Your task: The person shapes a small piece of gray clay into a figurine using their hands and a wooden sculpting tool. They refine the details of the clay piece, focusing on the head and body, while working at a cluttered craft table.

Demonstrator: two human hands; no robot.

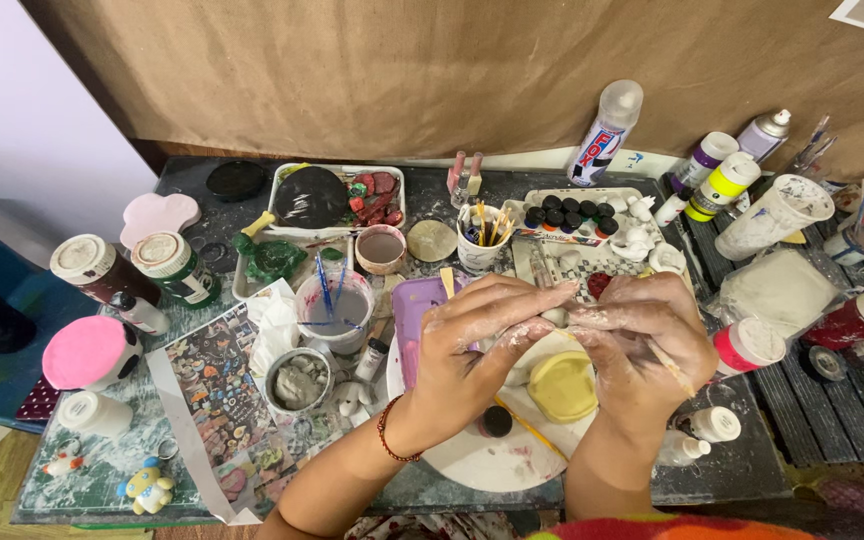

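Cluttered counter point(102, 470) under brown paper backing. Over a white plate point(472, 460), left hand point(472, 345) and right hand point(642, 345) meet, pinching a small pale clay lump point(554, 317), both clay-smeared. Yellow disc point(562, 385) lies below. Beyond stand a water cup point(335, 312), brush cup point(480, 240) and paint pots point(572, 215).

Both clay-smeared hands, left hand point(472, 345) and right hand point(642, 340), pinch a small white clay piece point(555, 317) above white plate point(482, 455) holding yellow clay disc point(563, 386), cluttered craft table point(742, 470).
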